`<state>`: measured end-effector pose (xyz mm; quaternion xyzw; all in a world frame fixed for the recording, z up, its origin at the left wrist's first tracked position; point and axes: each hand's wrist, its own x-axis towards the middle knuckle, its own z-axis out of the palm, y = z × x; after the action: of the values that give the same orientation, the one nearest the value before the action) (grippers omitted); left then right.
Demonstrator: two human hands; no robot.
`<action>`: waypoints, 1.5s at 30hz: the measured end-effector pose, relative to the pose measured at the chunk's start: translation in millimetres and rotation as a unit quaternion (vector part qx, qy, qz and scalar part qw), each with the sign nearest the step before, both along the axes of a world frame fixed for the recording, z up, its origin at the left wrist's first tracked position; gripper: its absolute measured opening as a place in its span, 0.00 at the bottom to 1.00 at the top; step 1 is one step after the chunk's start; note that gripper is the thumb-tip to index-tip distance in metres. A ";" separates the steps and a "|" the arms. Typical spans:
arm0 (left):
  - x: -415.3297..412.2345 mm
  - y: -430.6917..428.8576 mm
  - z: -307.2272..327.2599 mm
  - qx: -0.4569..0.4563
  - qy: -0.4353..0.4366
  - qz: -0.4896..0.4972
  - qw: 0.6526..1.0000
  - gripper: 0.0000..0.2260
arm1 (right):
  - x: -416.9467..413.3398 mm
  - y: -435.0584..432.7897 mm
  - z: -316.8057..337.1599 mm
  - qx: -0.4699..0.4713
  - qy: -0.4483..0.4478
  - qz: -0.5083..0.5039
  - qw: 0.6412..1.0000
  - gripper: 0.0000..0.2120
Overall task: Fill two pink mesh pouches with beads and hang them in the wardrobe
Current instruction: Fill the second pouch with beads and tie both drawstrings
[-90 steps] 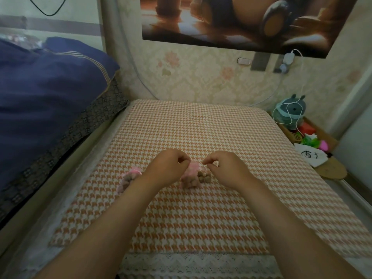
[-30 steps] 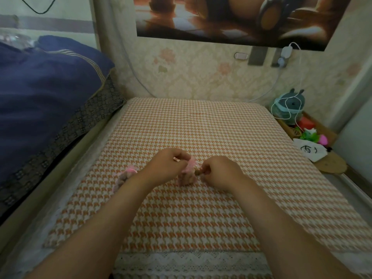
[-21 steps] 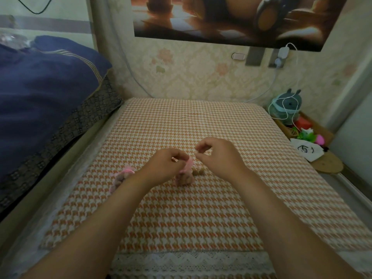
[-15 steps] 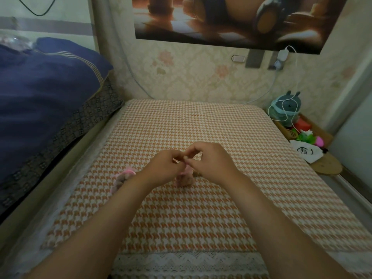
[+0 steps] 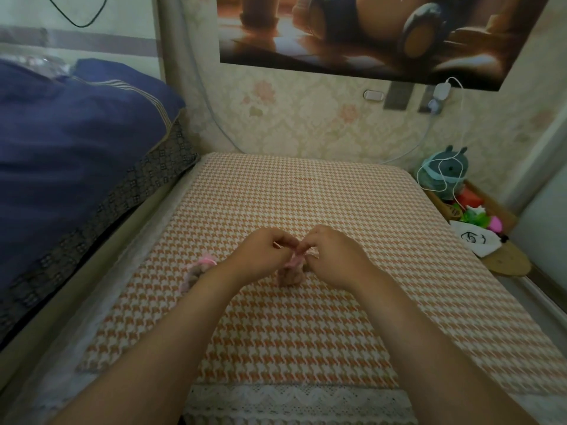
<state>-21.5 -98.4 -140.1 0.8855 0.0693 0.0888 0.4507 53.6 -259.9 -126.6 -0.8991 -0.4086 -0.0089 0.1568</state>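
Item one: small pink mesh pouch (image 5: 290, 273), bulging with brownish beads, standing on the orange-and-white houndstooth-cloth worktop (image 5: 306, 332) between our hands. Our left hand (image 5: 260, 256) and right hand (image 5: 334, 256) meet over its neck, fingers (image 5: 311, 236) curled, each pinching the gathered pink top. We judge this is to draw the mouth closed so the beads stay in.

Item two: second pink mesh pouch (image 5: 199, 268), lying just beside our left wrist, top apparently cinched, probably set aside for hanging.

Wardrobe: not in view.
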 end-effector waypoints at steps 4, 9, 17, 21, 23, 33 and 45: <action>9.1 -0.2 -2.9 -0.018 -0.019 0.022 0.999 0.10 | 2.8 -12.0 8.0 0.009 0.015 -0.034 0.999 0.08; 21.0 -8.2 -9.3 0.018 -0.012 0.046 0.999 0.14 | 10.4 -38.0 12.7 0.029 0.050 -0.064 0.996 0.08; 36.1 -24.7 -33.7 0.166 0.047 -0.015 0.985 0.14 | 13.0 -54.8 11.8 0.037 0.080 -0.072 0.994 0.09; 38.1 -22.1 -38.9 0.207 0.030 -0.027 0.978 0.09 | 14.2 -54.0 9.6 0.041 0.091 -0.069 0.993 0.09; 38.2 -21.0 -37.7 0.207 0.027 -0.025 0.978 0.08 | 15.0 -53.0 9.3 0.040 0.097 -0.072 0.992 0.09; 36.3 -26.4 -4.6 0.057 -0.080 0.041 0.994 0.04 | 14.8 -52.5 11.4 0.034 0.098 -0.078 0.992 0.09; 28.7 -40.2 -1.5 0.115 -0.043 -0.027 0.992 0.05 | 14.2 -56.1 12.6 0.034 0.101 -0.077 0.991 0.08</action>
<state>7.3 -138.6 -141.6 0.9283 0.0151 0.1222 0.3507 67.8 -316.0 -114.0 -0.9183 -0.3195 0.0556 0.2269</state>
